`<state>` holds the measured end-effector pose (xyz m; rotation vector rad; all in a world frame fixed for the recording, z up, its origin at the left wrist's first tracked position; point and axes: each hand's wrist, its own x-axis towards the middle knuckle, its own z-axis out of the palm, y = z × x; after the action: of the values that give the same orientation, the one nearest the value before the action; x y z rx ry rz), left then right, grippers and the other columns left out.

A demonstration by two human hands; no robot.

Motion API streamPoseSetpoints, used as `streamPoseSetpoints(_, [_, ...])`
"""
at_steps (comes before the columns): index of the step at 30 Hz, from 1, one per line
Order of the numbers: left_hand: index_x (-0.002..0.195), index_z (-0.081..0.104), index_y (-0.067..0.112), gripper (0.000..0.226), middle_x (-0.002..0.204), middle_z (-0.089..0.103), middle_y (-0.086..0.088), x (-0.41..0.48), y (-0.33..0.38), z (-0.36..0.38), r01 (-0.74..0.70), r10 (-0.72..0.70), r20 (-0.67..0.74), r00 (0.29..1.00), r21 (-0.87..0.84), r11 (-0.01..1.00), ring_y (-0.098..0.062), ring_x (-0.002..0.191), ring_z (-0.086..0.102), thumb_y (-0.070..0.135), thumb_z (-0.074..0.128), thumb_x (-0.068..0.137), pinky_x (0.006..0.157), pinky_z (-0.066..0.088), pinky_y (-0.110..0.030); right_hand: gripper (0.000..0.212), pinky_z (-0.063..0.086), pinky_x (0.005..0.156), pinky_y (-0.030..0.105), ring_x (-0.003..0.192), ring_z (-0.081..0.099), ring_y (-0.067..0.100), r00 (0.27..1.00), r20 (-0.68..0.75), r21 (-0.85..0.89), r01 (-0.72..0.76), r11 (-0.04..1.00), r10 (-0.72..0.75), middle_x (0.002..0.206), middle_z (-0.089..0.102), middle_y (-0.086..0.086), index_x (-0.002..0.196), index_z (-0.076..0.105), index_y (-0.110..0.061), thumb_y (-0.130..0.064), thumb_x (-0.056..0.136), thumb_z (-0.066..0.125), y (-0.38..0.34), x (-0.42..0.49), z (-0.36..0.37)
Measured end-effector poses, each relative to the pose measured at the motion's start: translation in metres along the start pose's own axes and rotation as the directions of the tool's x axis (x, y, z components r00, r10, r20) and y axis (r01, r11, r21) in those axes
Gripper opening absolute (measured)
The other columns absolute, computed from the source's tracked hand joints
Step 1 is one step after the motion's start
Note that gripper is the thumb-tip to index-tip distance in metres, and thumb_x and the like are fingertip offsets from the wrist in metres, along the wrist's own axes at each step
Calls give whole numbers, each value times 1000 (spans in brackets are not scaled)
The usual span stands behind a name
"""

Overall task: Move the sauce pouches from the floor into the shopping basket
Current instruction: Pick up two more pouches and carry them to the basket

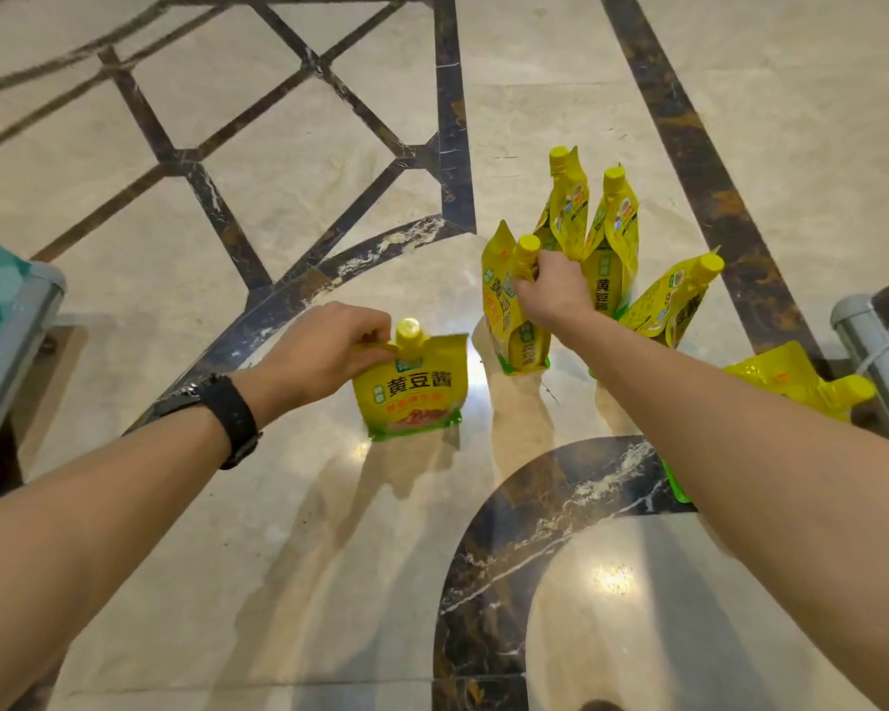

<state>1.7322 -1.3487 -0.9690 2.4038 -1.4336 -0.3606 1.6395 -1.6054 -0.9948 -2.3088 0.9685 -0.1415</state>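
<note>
Several yellow sauce pouches with yellow caps stand or lie on the marble floor. My left hand (324, 351) pinches the top corner of one upright pouch (414, 387) beside its cap. My right hand (553, 292) grips the neck of a second pouch (509, 320) just below its cap. Behind it stand two more pouches (568, 207) (614, 238), a third (673, 300) leans to the right, and another (791, 377) lies flat at the right, partly hidden by my right forearm. No shopping basket is clearly in view.
A grey metal frame with a teal panel (11, 320) stands at the left edge. A grey metal post with wire (878, 361) stands at the right edge. The floor is glossy beige marble with dark inlay bands (535, 505).
</note>
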Motion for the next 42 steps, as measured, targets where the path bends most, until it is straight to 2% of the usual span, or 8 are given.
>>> streamPoseSetpoints(6, [91,70,15,12,87,72,1,-43,-45,8,239,-276,-107,955,-271,932,-20,79,67,27,68,93,74,55,-44,11,47,75,42,96,61,38,1000,7,-6,18,1000,-18,91,61,13,88,55,-12,-21,93,58,2,-3,-2])
streamPoseSetpoints(11, [105,70,11,18,105,75,2,-51,-47,27,335,-457,5,890,-686,645,-10,98,69,21,73,90,83,53,-19,14,48,76,45,93,59,37,998,41,-68,58,996,-55,95,62,18,93,60,-2,-17,94,60,5,-9,-7])
streamPoseSetpoints(15, [110,62,40,35,98,70,31,-55,-44,47,391,-419,140,897,-692,606,16,95,62,24,79,83,77,46,-8,12,50,77,45,93,61,36,954,230,-180,237,955,-193,95,66,18,95,65,2,-9,92,61,11,-18,-23])
streamPoseSetpoints(21, [129,50,29,66,119,66,6,-52,-39,77,396,-471,153,869,-785,476,-12,107,64,12,85,76,72,63,-48,9,52,78,46,88,64,26,810,453,-80,452,888,-372,91,70,7,93,69,-8,-15,87,71,21,-41,-34])
streamPoseSetpoints(29, [133,51,22,65,122,68,2,-53,-42,91,384,-518,106,849,-798,465,-18,109,67,13,84,77,74,63,-48,24,58,85,35,99,67,11,969,216,326,44,944,-120,101,74,-4,101,77,-20,-27,78,81,61,-64,-15])
streamPoseSetpoints(34, [133,55,15,59,119,72,-2,-52,-50,93,368,-483,125,866,-814,450,-22,106,71,4,80,80,69,61,-56,29,59,80,32,93,70,10,978,155,317,86,945,-142,96,76,-6,102,77,-20,-35,78,80,67,-66,-10])
streamPoseSetpoints(39, [133,50,25,73,122,69,3,-51,-50,102,379,-488,121,864,-796,472,-19,110,67,17,89,71,76,62,-49,74,51,89,27,103,63,6,895,389,99,194,976,-217,113,69,-13,123,62,-28,-46,57,91,86,-78,6])
streamPoseSetpoints(42, [132,49,28,80,126,68,3,-51,-52,110,360,-479,121,869,-819,446,-19,114,66,26,91,64,89,59,-47,61,48,82,15,100,62,7,914,337,126,194,973,-226,109,67,-13,118,61,-31,-32,65,91,86,-75,12])
